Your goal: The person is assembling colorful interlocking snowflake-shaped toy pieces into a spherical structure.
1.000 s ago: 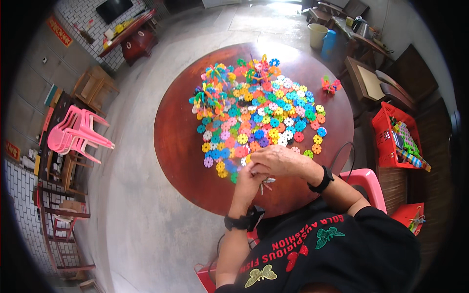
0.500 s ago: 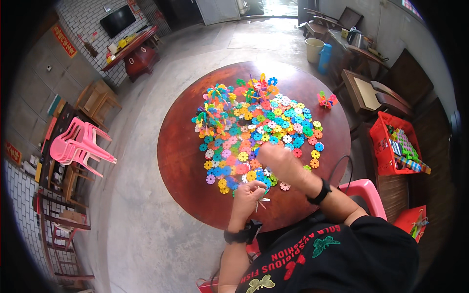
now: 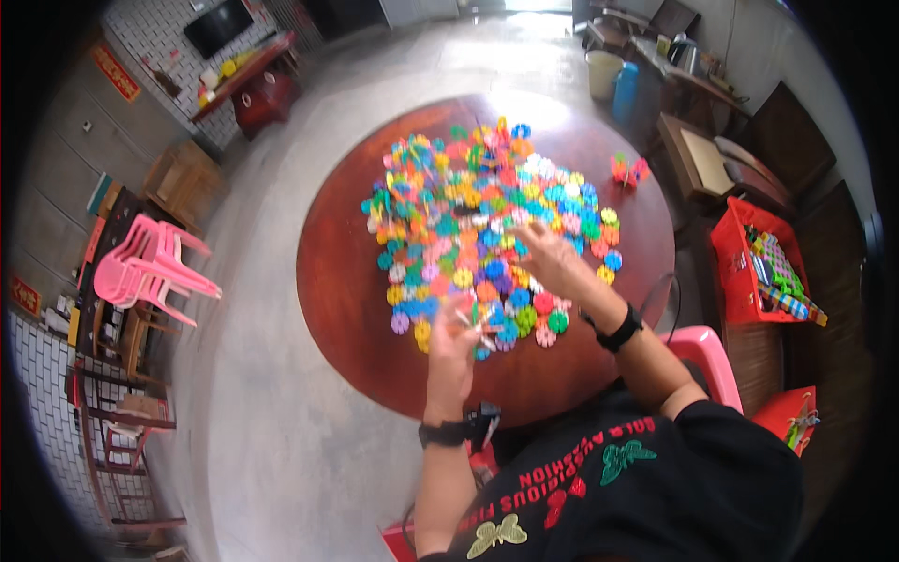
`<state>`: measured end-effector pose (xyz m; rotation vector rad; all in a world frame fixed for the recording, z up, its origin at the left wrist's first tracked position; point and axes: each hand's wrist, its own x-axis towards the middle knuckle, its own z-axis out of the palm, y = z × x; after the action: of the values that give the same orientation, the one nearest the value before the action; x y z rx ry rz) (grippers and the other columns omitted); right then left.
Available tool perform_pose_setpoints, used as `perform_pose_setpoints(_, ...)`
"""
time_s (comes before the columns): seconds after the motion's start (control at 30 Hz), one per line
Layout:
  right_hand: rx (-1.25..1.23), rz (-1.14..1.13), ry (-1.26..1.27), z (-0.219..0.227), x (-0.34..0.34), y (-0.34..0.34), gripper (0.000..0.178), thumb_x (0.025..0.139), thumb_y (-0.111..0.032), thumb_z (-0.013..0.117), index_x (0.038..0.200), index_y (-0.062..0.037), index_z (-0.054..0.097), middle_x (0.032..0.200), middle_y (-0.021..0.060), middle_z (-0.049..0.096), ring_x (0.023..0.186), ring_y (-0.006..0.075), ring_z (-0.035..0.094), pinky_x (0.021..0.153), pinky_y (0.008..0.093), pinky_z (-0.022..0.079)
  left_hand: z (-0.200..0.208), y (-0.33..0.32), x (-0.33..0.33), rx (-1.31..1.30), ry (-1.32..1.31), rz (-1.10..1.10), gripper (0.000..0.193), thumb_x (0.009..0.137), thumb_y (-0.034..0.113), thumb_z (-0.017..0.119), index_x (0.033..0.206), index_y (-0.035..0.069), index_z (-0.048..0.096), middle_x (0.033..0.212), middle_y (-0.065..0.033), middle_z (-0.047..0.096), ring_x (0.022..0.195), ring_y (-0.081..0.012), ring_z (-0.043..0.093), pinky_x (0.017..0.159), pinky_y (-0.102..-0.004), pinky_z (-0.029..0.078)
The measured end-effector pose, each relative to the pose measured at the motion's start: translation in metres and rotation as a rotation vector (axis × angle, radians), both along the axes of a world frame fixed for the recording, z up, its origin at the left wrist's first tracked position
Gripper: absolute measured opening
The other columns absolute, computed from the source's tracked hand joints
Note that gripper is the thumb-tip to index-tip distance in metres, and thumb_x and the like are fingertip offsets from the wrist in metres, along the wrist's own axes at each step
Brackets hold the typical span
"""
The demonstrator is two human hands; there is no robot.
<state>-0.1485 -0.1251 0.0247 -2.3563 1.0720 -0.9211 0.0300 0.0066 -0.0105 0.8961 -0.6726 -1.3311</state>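
My left hand (image 3: 451,348) is closed on a small cluster of interlocking plastic discs (image 3: 482,330), mostly white with a bit of green, above the near edge of the pile. Over the middle of that pile is my right hand (image 3: 554,264), slightly blurred, fingers reaching out and apart with nothing visible in them. Flower-shaped discs (image 3: 464,278) in many colours lie spread below both hands. Beyond them, on the table's far left part, stand built-up disc clusters (image 3: 412,164) and another cluster (image 3: 506,145). A small pink and red assembly (image 3: 629,170) sits apart at the right.
All of this rests on a round dark-red wooden table (image 3: 342,281). A pink plastic chair (image 3: 707,361) and a red basket of toys (image 3: 726,253) are at the right. Stacked pink chairs (image 3: 150,262) stand at the left. A beige bin (image 3: 602,75) is at the far right.
My right hand has moved up and away over the pile, its fingers now showing. My left hand has shifted slightly left and up, and the discs in it show more clearly.
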Motion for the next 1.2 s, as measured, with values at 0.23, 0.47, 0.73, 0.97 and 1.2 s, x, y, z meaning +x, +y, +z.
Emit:
perform_pose_setpoints(0.23, 0.426, 0.25, -0.128, 0.029, 0.004, 0.007, 0.037, 0.098, -0.032, 0.051, 0.091, 0.0023, 0.061, 0.064, 0.0034, 0.052, 0.058, 0.0107, 0.049, 0.054, 0.0272, 0.041, 0.013, -0.012, -0.003, -0.111, 0.118, 0.02, 0.054, 0.084, -0.007, 0.059, 0.132, 0.002, 0.037, 0.113, -0.0134, 0.057, 0.1, -0.0257, 0.063, 0.092, -0.044, 0.052)
perform_pose_setpoints(0.47, 0.497, 0.261, 0.016, 0.02, 0.021, 0.027, 0.043, 0.094, -0.037, 0.054, 0.082, 0.0036, 0.059, 0.069, 0.0176, 0.056, 0.065, 0.0304, 0.055, 0.062, 0.0419, 0.043, 0.013, -0.007, -0.008, -0.118, 0.009, -0.006, 0.047, 0.08, -0.007, 0.066, 0.123, 0.002, 0.049, 0.115, -0.0102, 0.058, 0.104, -0.0215, 0.06, 0.092, -0.0408, 0.053)
perform_pose_setpoints(0.73, 0.762, 0.292, -0.21, 0.029, 0.017, 0.03, 0.033, 0.094, -0.03, 0.057, 0.088, 0.0013, 0.06, 0.07, 0.002, 0.058, 0.059, 0.0077, 0.051, 0.05, 0.0258, 0.039, 0.008, -0.007, -0.009, -0.14, 0.289, -0.052, 0.035, 0.092, 0.011, 0.059, 0.125, 0.003, 0.048, 0.114, -0.0104, 0.059, 0.107, -0.0213, 0.059, 0.091, -0.0423, 0.051)
perform_pose_setpoints(0.97, 0.654, 0.353, -0.222, 0.027, 0.018, 0.028, 0.028, 0.094, -0.026, 0.058, 0.09, 0.0015, 0.059, 0.082, 0.0069, 0.068, 0.072, 0.0118, 0.062, 0.06, 0.027, 0.048, 0.014, -0.005, -0.006, 0.071, 0.435, -0.053, 0.043, 0.102, 0.038, 0.04, 0.13, 0.006, 0.044, 0.116, -0.0125, 0.06, 0.103, -0.0246, 0.062, 0.086, -0.0452, 0.056)
perform_pose_setpoints(1.2, 0.639, 0.302, -0.245, 0.014, 0.019, 0.024, 0.027, 0.093, -0.025, 0.059, 0.106, -0.0006, 0.057, 0.08, 0.0069, 0.065, 0.069, 0.0114, 0.06, 0.058, 0.0268, 0.046, 0.01, -0.008, -0.005, 0.033, 0.426, -0.084, 0.04, 0.102, 0.032, 0.04, 0.131, 0.006, 0.042, 0.116, -0.0136, 0.06, 0.101, -0.0259, 0.063, 0.086, -0.0456, 0.056)
